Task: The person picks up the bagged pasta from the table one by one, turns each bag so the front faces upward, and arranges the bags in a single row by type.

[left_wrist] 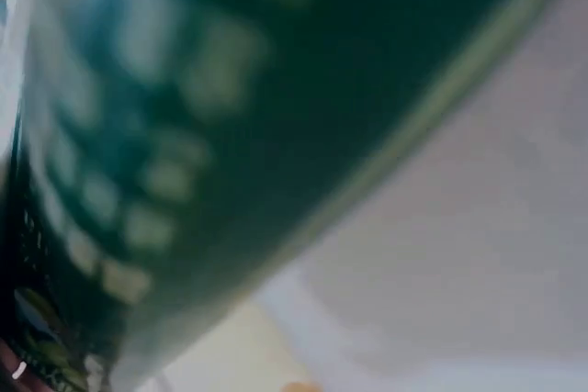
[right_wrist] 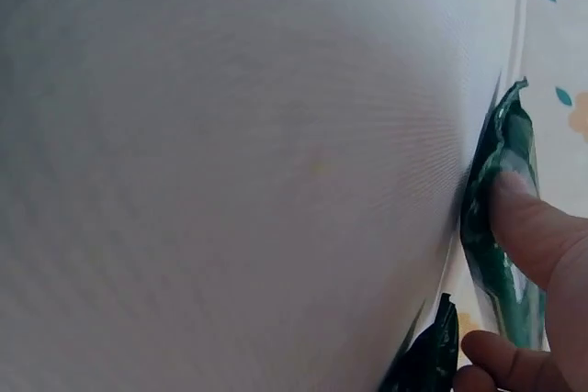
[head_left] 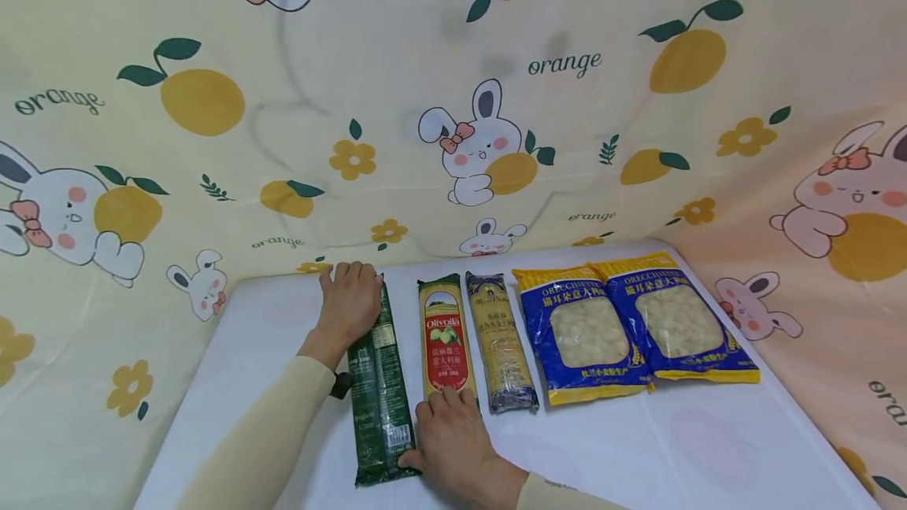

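A long dark green pasta packet [head_left: 380,415] lies on the white table, its barcode side up. My left hand [head_left: 349,304] holds its far end, fingers bent over the top. Close up in the left wrist view, the green packet [left_wrist: 303,107] is blurred and that hand is mostly hidden. My right hand [head_left: 457,443] is at the near end, thumb touching the packet's lower corner. Its fingers rest by the bottom of a red and gold Olivoila pasta packet [head_left: 445,337]. In the right wrist view the thumb [right_wrist: 524,213] lies straight against the green packet [right_wrist: 478,204].
Right of the Olivoila packet lies a gold spaghetti packet [head_left: 501,345]. Beyond it are two blue and yellow orecchiette bags [head_left: 584,337], the right one overlapping the other. A patterned cloth [head_left: 397,101] with rabbits and oranges rises behind the white table [head_left: 609,455].
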`<state>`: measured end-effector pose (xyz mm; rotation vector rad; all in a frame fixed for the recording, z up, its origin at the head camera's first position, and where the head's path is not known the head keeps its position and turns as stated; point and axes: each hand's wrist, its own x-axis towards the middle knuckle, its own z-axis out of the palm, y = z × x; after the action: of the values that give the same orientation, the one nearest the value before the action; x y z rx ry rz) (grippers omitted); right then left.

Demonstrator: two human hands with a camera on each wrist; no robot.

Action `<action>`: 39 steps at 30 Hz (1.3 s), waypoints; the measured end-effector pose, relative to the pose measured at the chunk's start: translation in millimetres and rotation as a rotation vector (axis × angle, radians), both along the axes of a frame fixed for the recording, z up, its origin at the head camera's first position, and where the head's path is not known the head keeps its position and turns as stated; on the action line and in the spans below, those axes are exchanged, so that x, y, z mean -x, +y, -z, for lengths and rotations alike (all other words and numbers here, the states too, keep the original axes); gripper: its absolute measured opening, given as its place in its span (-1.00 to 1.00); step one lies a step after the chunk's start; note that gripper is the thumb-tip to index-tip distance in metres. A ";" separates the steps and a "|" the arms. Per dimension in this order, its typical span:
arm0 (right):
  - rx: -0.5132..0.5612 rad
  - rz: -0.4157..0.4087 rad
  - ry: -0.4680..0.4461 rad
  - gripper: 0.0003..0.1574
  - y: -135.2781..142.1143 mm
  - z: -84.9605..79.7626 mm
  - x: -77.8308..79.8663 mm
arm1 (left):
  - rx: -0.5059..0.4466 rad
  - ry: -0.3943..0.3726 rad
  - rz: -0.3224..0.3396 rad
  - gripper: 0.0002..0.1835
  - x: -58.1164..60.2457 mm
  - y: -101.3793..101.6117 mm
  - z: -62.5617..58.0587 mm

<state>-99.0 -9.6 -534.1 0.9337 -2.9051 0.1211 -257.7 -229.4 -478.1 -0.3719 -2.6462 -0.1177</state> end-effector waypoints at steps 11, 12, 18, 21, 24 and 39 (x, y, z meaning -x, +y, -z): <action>0.123 0.084 -0.077 -0.26 -0.6 0.3 8.8 | -0.180 0.281 0.170 -0.70 -22.5 29.3 -55.9; 0.142 0.091 -0.094 -0.26 -1.3 0.1 9.6 | -0.187 0.299 0.185 -0.71 -24.5 31.2 -58.1; 0.236 0.098 -0.150 -0.32 -6.0 0.7 13.2 | -0.174 0.363 0.202 -0.74 -31.8 35.7 -63.4; 0.256 0.088 -0.132 -0.38 -6.9 1.6 13.4 | -0.160 0.387 0.196 -0.75 -34.4 34.8 -67.4; 0.282 0.068 -0.074 -0.46 -7.5 0.5 12.7 | -0.167 0.409 0.189 -0.76 -37.3 32.6 -75.2; 0.236 0.052 0.276 -0.56 -14.1 -1.2 10.9 | -0.069 0.461 0.074 -0.57 -49.3 36.9 -96.3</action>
<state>-109.9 -23.7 -532.9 0.7673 -2.5901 0.2982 -208.4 -192.5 -381.7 -0.4179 -2.1698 -0.1289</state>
